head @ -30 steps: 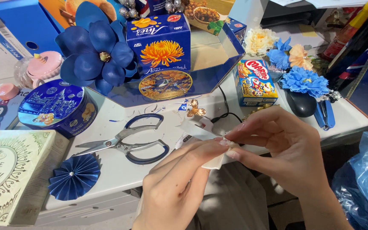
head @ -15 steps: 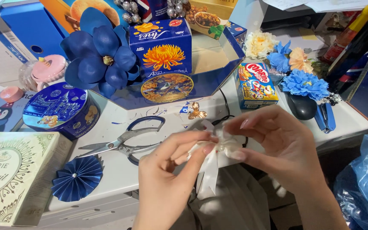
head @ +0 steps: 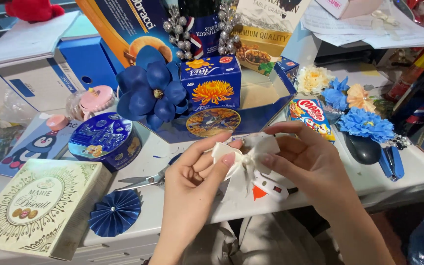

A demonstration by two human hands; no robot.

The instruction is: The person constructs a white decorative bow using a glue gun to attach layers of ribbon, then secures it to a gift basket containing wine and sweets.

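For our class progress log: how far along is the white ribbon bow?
Done: the white bow already has two loops and hanging tails. In hand: left hand and right hand pinch its centre above the white table. Left: it is attached to nothing; scissors lie beside.

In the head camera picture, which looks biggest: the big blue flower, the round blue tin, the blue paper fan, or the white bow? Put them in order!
1. Big blue flower and round blue tin: they look about alike, too close to rank.
2. Blue paper fan.
3. White bow, pinched between the left hand and right hand; it looks smallest though nearest the camera.
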